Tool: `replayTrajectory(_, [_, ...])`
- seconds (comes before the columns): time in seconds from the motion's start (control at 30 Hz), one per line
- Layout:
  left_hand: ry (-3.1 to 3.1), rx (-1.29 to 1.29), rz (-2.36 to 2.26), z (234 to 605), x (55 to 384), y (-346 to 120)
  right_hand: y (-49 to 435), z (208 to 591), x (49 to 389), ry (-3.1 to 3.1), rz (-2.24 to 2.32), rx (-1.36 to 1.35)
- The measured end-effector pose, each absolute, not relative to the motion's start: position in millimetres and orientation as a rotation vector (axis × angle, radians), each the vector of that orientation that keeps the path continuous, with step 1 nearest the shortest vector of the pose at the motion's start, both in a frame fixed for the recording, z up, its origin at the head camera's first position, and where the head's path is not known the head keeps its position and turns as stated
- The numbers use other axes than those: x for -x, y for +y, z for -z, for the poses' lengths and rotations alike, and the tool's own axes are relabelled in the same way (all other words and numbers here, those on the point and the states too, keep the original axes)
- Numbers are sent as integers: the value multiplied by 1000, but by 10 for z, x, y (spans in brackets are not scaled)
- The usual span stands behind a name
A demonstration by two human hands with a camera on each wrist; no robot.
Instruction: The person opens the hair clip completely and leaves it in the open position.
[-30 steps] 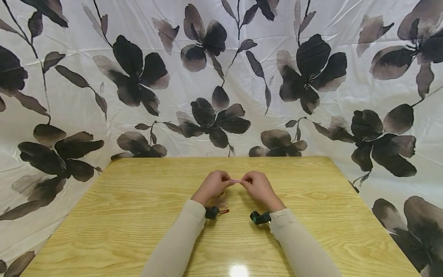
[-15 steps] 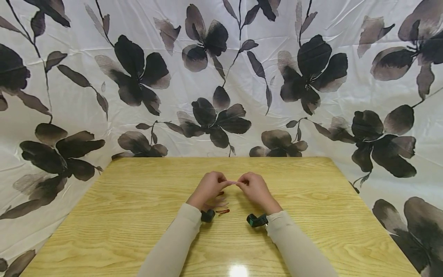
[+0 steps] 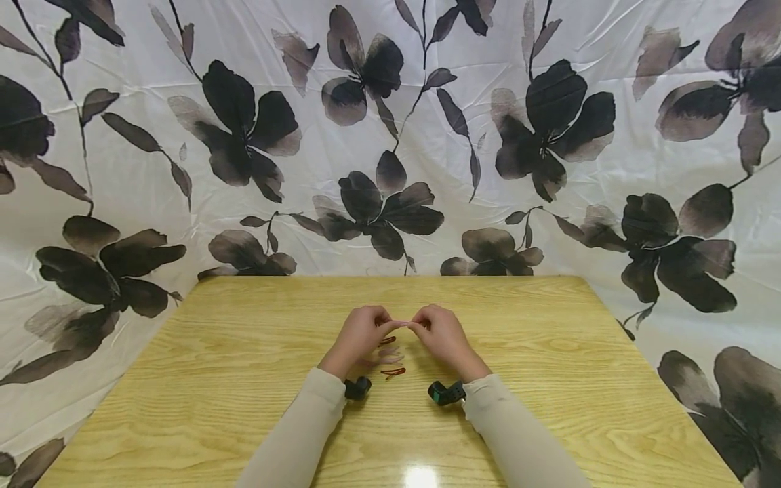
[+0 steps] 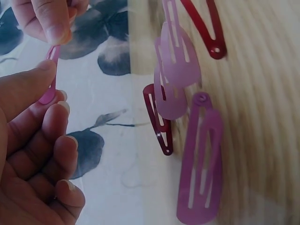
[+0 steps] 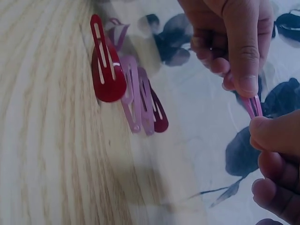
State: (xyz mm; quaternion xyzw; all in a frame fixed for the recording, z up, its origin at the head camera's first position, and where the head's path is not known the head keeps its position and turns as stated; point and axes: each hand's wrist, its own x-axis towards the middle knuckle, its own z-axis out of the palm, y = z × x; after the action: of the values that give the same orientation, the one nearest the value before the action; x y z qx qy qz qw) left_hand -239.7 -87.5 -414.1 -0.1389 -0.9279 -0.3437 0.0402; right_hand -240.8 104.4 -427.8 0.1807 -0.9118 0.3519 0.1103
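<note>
A pink snap hair clip (image 3: 401, 323) is held between the two hands above the table. My left hand (image 3: 360, 335) pinches one end between thumb and forefinger, and my right hand (image 3: 444, 337) pinches the other end. In the left wrist view the clip's wide rounded end (image 4: 47, 97) lies under the left thumb, with the other left fingers curled loosely. Seen from the right wrist, a short stretch of the clip (image 5: 253, 107) shows between both thumbs; the rest is covered. Whether it is snapped flat or bent, I cannot tell.
Several more snap clips lie in a row on the wooden table (image 3: 244, 379), by the left hand. Among them are a red clip (image 5: 110, 86), a dark red clip (image 5: 160, 123), light pink clips (image 4: 180, 65) and a deeper pink one (image 4: 185, 187). Floral cloth (image 3: 457, 230) hangs behind.
Both hands have drifted left and slightly nearer, still pinching the pink hair clip. More of the clips on the table now show between the arms.
</note>
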Motion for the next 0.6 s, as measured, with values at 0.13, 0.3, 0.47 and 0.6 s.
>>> replayTrajectory(0.13, [-2826,418,1057,4142,2364,-897,1025,4278,2388,-2676,-1029,-547])
replayTrajectory(0.3, [-2806,422,1069,4158,2334,-921,1003,4285,2372,-2673,-997,-564])
replayTrajectory(0.47, [-2780,435,1036,4179,2314,-938,982,4297,2354,-2647,-967,-597])
replayTrajectory(0.6, [-2772,433,1031,4197,2297,-946,967,4316,2343,-2642,-932,-611])
